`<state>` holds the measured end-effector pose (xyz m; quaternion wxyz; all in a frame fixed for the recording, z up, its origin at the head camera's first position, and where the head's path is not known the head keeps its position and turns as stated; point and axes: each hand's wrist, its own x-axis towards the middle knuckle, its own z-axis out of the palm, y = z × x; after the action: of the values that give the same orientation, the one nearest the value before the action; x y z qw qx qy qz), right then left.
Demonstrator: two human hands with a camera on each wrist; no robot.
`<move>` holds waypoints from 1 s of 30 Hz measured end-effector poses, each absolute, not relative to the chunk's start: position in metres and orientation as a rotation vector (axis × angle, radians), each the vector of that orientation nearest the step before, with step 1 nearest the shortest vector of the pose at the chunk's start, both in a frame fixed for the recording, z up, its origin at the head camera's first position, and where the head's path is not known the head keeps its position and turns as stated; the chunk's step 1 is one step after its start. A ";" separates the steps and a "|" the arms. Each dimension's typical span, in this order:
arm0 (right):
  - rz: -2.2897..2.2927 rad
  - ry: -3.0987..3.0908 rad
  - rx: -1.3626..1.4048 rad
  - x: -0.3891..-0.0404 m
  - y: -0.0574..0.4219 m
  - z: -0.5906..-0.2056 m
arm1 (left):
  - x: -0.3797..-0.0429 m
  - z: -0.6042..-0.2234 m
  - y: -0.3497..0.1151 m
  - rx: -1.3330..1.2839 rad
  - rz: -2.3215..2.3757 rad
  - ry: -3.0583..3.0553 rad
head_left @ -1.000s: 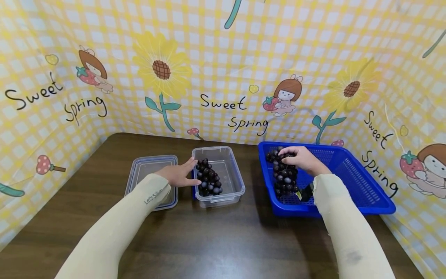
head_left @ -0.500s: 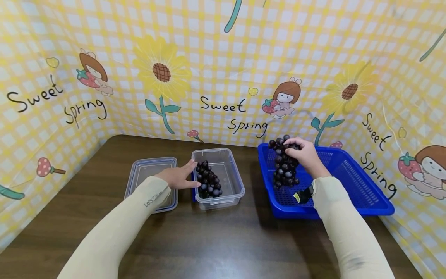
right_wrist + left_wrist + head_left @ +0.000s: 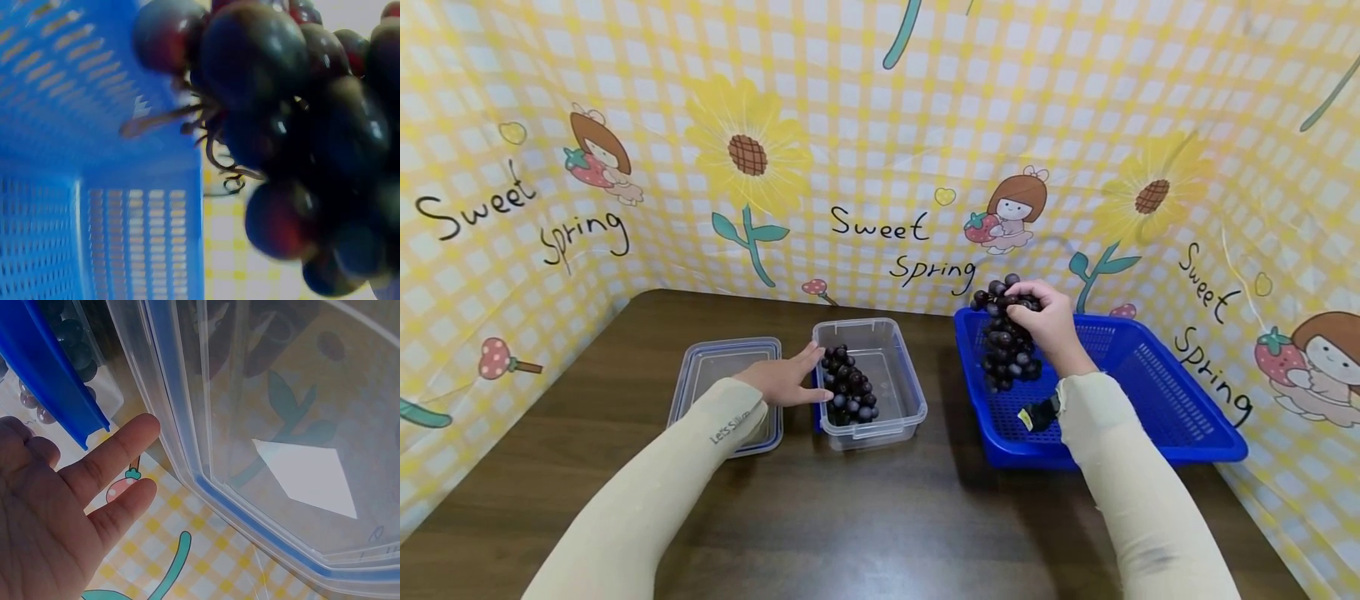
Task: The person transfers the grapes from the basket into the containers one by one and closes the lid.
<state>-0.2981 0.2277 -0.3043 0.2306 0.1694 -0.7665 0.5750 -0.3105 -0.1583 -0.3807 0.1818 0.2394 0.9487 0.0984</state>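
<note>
My right hand (image 3: 1049, 321) grips a bunch of dark grapes (image 3: 1006, 342) near its top, over the left part of the blue basket (image 3: 1157, 454). Close up in the right wrist view, the grapes (image 3: 300, 119) fill the right side, with a brown stem poking out. My left hand (image 3: 782, 379), fingers spread, rests against the left side of a clear plastic container (image 3: 891, 371). Inside that container lies another bunch of grapes (image 3: 850, 387). The left wrist view shows the left hand (image 3: 81, 487) with straight fingers beside the container's blue side flap (image 3: 56, 375).
A clear lid with a blue seal (image 3: 700, 367) lies on the brown table (image 3: 850, 517), left of the container and partly under the left forearm. A yellow checked cloth (image 3: 865, 125) hangs behind and at both sides. A black wrist strap (image 3: 1041, 414) shows at the right wrist.
The right hand has lifted its bunch of grapes up from the basket floor and moved it slightly left. The left hand and the container stay in place.
</note>
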 end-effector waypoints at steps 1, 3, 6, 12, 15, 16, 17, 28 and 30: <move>1.599 -2.089 0.483 -0.299 0.225 -0.303 | -0.310 -0.380 -0.158 0.676 0.278 2.678; 1.621 -2.061 0.507 -0.300 0.220 -0.302 | -0.310 -0.380 -0.158 0.678 0.278 2.675; 1.607 -2.051 0.530 -0.302 0.213 -0.302 | -0.310 -0.379 -0.157 0.673 0.277 2.672; 1.622 -2.061 0.544 -0.305 0.202 -0.304 | -0.311 -0.380 -0.158 0.671 0.271 2.662; 1.633 -2.070 0.551 -0.307 0.196 -0.305 | -0.311 -0.379 -0.158 0.673 0.275 2.660; 1.632 -2.073 0.555 -0.308 0.194 -0.305 | -0.311 -0.379 -0.158 0.673 0.276 2.661; 1.629 -2.077 0.559 -0.308 0.192 -0.304 | -0.311 -0.379 -0.158 0.674 0.277 2.661; 1.653 -2.137 0.607 -0.308 0.174 -0.305 | -0.315 -0.384 -0.159 0.700 0.290 2.663; 1.653 -2.147 0.608 -0.309 0.171 -0.306 | -0.316 -0.385 -0.159 0.696 0.279 2.666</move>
<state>-0.3086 0.1714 -0.3056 0.1815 0.2154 -0.7603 0.5853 -0.3164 -0.1589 -0.3854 0.1849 0.2468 0.9461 0.0989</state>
